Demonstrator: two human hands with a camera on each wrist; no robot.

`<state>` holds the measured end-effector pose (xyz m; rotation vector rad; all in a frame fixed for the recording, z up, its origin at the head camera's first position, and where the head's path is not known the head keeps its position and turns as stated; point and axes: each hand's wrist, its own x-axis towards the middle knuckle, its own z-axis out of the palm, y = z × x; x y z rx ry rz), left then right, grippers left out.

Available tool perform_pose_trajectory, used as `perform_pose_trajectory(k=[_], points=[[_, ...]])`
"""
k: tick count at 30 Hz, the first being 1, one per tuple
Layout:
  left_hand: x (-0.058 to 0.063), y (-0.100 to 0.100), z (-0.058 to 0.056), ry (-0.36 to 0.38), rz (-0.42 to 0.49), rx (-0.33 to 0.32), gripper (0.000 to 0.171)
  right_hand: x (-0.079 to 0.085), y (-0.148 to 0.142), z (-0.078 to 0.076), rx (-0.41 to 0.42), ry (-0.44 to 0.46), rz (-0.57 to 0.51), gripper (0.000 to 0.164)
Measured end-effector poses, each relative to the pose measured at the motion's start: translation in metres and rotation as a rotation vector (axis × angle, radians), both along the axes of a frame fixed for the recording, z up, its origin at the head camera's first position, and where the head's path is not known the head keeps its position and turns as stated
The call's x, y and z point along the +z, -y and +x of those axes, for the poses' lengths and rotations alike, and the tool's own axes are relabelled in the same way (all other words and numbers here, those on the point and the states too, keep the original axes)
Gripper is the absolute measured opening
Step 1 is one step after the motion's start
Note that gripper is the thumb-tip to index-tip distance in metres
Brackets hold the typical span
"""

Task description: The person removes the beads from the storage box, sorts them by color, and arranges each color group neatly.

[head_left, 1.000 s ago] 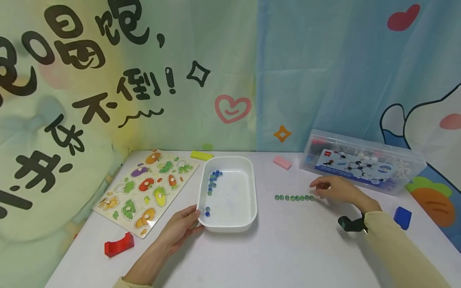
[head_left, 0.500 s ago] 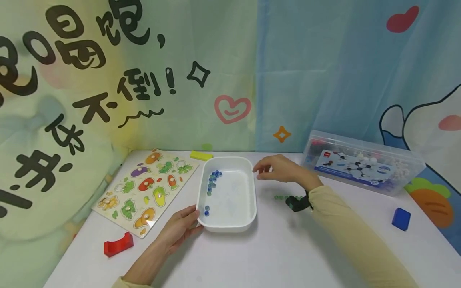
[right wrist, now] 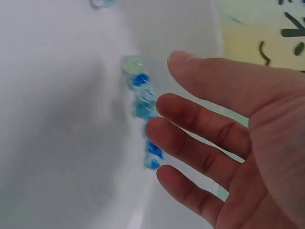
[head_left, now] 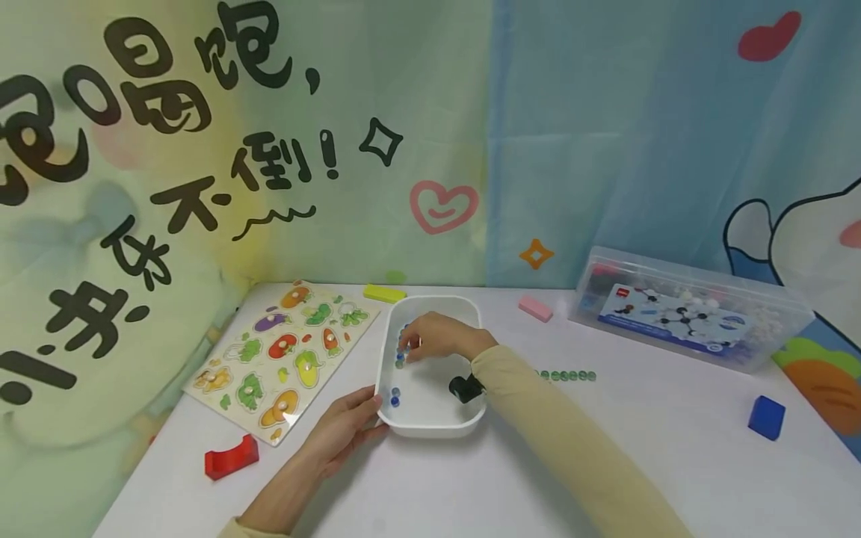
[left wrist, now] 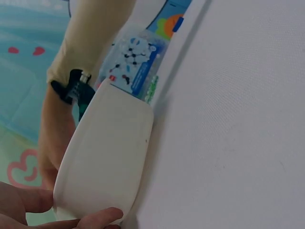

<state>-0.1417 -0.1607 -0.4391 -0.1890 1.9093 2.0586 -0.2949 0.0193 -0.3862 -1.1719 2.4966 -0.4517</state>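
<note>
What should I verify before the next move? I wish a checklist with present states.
1. Tray steadied: ok, left hand grips its near left corner.
2. Right hand free: ok, no bead shows in it.
3. Right hand outside tray: not ok, held over it.
4. Green bead row uncovered: not ok, right sleeve crosses its left end.
5. Number of tray beads: cannot tell, right hand covers some.

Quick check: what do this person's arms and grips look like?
The right sleeve is long, plain and pale yellow; the left sleeve, seen only at its end, matches. A black and dark green wrist piece shows at the right sleeve's end. The left grip and right grip are bare, without gloves.
</note>
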Motion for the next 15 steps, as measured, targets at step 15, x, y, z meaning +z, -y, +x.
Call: perform_pose_trajectory(k=[15], points=[[0.000, 0.000, 0.000, -0.005, 0.007, 0.003, 0.051, -0.023, 0.022, 0.002, -0.063, -0.015, 0.127, 0.023]])
